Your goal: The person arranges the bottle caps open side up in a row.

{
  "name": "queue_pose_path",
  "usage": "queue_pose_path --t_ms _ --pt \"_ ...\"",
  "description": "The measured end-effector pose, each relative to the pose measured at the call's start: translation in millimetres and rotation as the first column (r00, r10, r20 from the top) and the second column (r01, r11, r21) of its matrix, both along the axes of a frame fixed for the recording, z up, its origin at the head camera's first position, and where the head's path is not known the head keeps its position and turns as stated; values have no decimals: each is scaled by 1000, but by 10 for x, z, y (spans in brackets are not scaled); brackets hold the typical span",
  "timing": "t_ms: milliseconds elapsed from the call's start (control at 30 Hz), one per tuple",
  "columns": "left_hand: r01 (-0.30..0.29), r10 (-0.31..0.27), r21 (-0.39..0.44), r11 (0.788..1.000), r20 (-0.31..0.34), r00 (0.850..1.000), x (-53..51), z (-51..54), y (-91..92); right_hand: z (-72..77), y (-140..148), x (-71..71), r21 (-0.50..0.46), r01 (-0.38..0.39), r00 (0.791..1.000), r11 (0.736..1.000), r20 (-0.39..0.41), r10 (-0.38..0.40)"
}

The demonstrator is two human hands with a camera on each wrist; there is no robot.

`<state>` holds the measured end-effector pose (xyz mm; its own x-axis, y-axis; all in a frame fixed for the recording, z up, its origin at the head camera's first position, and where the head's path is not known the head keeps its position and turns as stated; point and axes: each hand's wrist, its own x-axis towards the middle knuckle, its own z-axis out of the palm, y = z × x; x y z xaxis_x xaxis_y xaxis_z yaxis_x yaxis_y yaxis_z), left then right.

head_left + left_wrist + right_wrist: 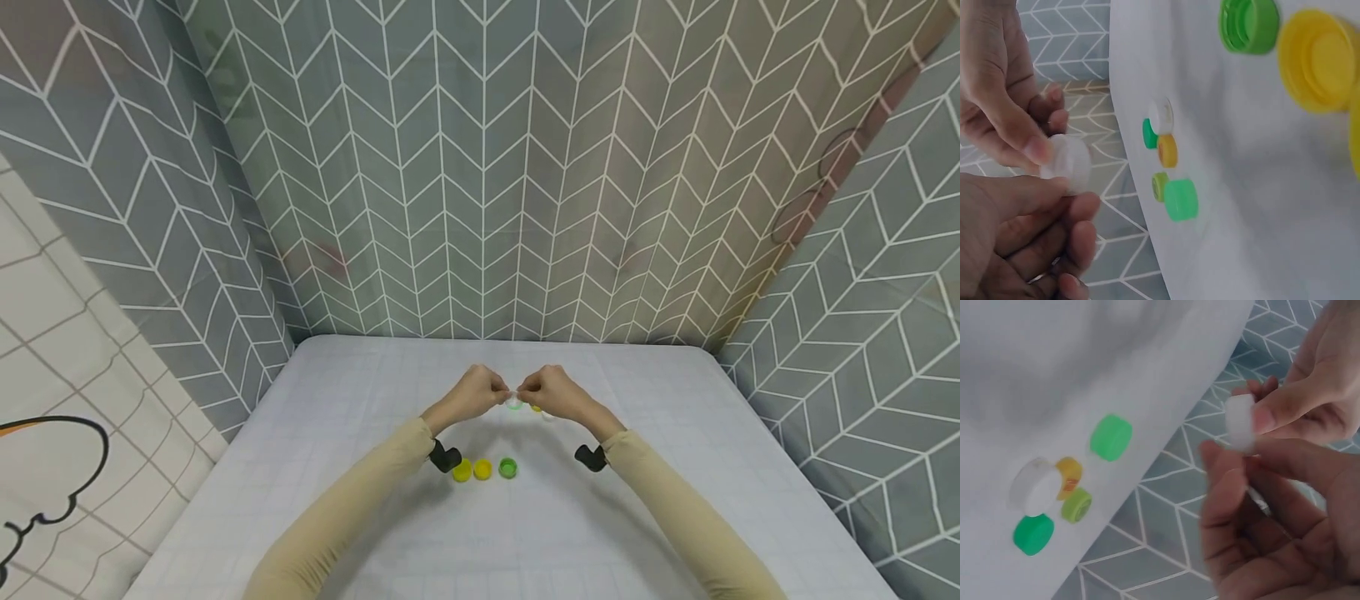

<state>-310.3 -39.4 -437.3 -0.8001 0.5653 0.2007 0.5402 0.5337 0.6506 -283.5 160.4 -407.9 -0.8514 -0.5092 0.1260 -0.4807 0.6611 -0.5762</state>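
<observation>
Beige sleeves (348, 504) run forward to the left hand (472, 393) and the right hand (555, 393), which together pinch a white cap (1071, 162) between thumbs and fingers, raised above the white-covered counter (525, 533). Below the fingertips, toward the right hand's side, lie a mint-green cap (1111, 437) and a close group comprising a second white cap (1035, 487), an orange cap (1070, 475), a lime cap (1077, 506) and an emerald cap (1034, 535). Nearer the wearer than either hand, on the left hand's side, two yellow caps (482, 469) and a hollow-side-up green cap (507, 467) form a row.
</observation>
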Motion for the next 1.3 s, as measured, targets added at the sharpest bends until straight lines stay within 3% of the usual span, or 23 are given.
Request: queue_pose_path --t_ms 333,533,667,1033,1300 --pt "3 -2 -38 999 24 1000 109 48 112 63 -50 129 84 141 989 986 26 -143" --pt "20 -16 -57 998 68 998 156 89 154 67 -68 183 103 167 982 981 76 -175" --pt "15 -3 -99 995 117 993 186 84 178 34 -82 210 129 146 984 981 86 -158" --pt "84 -65 -192 978 102 993 289 8 272 -11 -69 275 268 84 972 960 188 -138" --pt "134 -94 -222 966 185 978 370 -152 360 -62 -54 360 367 18 952 930 278 -128"
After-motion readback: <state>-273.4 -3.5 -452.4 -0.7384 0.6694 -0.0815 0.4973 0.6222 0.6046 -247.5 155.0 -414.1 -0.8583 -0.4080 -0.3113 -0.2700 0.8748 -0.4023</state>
